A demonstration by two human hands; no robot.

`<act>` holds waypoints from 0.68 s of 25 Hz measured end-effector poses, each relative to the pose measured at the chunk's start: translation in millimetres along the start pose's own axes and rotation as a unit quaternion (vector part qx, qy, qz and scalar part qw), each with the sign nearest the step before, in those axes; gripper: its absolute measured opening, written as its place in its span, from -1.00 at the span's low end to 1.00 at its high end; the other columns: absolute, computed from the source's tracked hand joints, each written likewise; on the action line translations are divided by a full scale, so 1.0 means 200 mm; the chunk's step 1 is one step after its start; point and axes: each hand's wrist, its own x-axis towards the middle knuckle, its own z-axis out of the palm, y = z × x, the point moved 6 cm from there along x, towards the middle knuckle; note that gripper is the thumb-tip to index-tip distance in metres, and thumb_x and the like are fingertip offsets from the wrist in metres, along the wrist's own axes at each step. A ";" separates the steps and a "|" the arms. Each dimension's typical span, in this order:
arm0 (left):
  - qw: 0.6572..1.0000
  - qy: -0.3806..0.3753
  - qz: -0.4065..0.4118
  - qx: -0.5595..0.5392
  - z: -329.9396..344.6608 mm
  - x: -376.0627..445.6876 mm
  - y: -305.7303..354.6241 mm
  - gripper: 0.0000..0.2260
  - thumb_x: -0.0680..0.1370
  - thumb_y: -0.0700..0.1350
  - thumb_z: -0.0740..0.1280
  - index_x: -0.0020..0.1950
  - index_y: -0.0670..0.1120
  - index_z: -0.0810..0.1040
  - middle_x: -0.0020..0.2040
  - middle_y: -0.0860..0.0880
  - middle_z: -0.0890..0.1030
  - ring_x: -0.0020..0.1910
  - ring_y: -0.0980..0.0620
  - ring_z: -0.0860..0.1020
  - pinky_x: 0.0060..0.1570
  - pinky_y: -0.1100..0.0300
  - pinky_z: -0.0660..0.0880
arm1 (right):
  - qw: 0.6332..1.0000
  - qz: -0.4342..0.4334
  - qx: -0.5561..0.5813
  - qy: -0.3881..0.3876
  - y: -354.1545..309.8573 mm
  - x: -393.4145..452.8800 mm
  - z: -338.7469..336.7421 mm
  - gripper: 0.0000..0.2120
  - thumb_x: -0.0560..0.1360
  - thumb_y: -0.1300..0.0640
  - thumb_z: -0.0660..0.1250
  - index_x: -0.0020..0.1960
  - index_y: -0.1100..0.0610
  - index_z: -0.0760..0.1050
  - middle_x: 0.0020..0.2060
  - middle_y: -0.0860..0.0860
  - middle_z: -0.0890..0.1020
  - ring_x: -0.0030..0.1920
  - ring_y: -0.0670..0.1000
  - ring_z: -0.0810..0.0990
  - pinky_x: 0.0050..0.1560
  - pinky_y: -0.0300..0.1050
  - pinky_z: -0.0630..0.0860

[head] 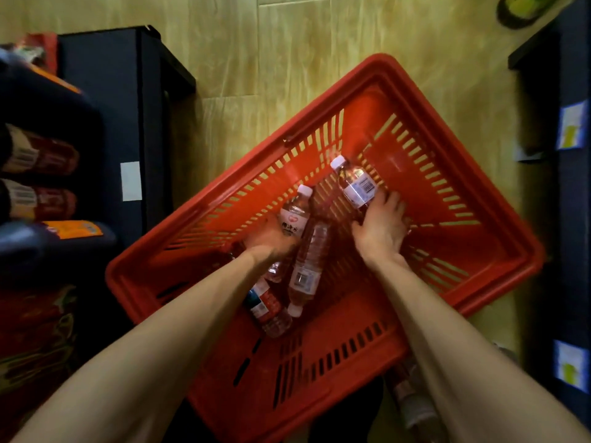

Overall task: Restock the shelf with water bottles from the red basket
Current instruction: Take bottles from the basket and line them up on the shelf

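Observation:
A red plastic basket (pixel 463 292) sits on the wooden floor below me with several clear water bottles lying inside. My left hand (pixel 268 239) grips a white-capped bottle (pixel 295 212) near the basket's middle. My right hand (pixel 382 227) holds the lower end of another white-capped bottle (pixel 356 183) that points toward the far wall. Two more bottles lie loose between my forearms: a long one (pixel 308 266) and one with a red and blue label (pixel 267 310).
A dark shelf unit (pixel 128 100) stands at the left with red-labelled goods (pixel 41 158) and snack packs. Another dark shelf (pixel 569 187) with price tags lines the right edge. One more bottle (pixel 412 404) lies on the floor beside the basket's near corner.

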 end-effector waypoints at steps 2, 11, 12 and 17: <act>0.999 0.026 0.018 -0.034 0.07 0.05 -0.05 -0.13 0.29 0.60 0.22 0.44 0.11 0.38 0.38 -0.03 0.54 0.38 -0.14 0.50 0.34 -0.16 0.44 | 1.000 0.011 -0.025 -0.006 0.00 0.00 0.05 -0.25 0.43 -0.01 0.53 0.47 0.20 0.26 0.37 0.20 0.41 0.35 0.23 0.46 0.30 0.15 0.42; 0.994 0.059 0.030 -0.085 -0.04 -0.10 -0.03 -0.39 0.31 0.40 0.44 0.24 0.09 0.55 0.15 0.00 0.68 0.16 -0.13 0.64 0.15 -0.01 0.57 | 0.972 0.113 0.197 -0.062 0.06 -0.09 0.08 -0.37 0.39 -0.08 0.57 0.30 0.22 0.45 0.20 0.21 0.62 0.20 0.27 0.62 0.14 0.07 0.54; 0.994 0.054 0.022 -0.089 -0.06 -0.14 -0.02 -0.41 0.31 0.38 0.44 0.23 0.09 0.55 0.12 0.01 0.69 0.13 -0.13 0.65 0.13 0.01 0.57 | 0.964 0.123 0.228 -0.067 0.08 -0.13 0.05 -0.39 0.38 -0.08 0.58 0.28 0.20 0.47 0.19 0.20 0.64 0.20 0.25 0.63 0.13 0.05 0.54; 0.995 0.063 0.019 -0.080 -0.27 -0.41 0.04 -0.47 0.37 0.27 0.49 0.21 0.01 0.55 0.11 -0.08 0.70 0.10 -0.20 0.65 -0.01 0.08 0.51 | 0.935 0.121 0.321 -0.088 0.09 -0.38 -0.19 -0.43 0.35 0.01 0.63 0.26 0.18 0.53 0.18 0.14 0.67 0.20 0.17 0.64 0.08 -0.11 0.49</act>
